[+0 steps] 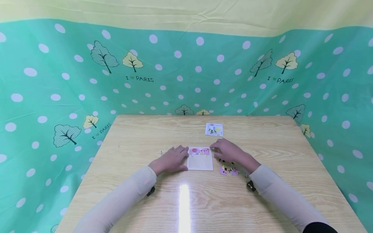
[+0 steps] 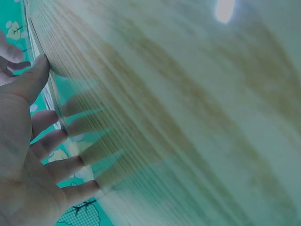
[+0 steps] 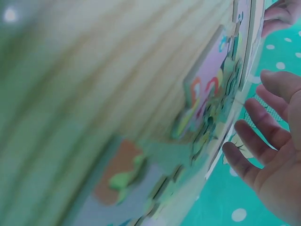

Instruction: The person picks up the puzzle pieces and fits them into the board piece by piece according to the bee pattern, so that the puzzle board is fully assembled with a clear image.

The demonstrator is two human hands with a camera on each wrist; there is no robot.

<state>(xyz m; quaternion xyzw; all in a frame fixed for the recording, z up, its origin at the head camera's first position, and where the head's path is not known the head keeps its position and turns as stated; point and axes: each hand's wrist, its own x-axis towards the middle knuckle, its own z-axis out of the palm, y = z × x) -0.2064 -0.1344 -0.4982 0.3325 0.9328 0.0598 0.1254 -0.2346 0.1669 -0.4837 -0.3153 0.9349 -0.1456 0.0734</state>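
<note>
A white square puzzle tray [image 1: 200,164] lies on the table, with joined pink jigsaw pieces [image 1: 201,151] along its far edge. My left hand [image 1: 173,159] rests at the tray's left side, thumb and fingers spread along that edge. In the left wrist view the left hand [image 2: 37,141] has nothing in its grasp. At the far right corner of the tray is my right hand [image 1: 228,151], its fingertips touching or very near it. The right wrist view shows the right hand's [image 3: 277,136] fingers apart and holding nothing. Loose jigsaw pieces [image 1: 228,170] lie below the right hand, partly hidden by it.
A square picture card [image 1: 214,129] with a bee-like figure lies beyond the tray. The wooden table [image 1: 140,207] carries a bright light reflection near its front. Green dotted cloth [image 1: 163,71] hangs behind and at both sides. More loose jigsaw pieces [image 3: 207,89] show in the right wrist view.
</note>
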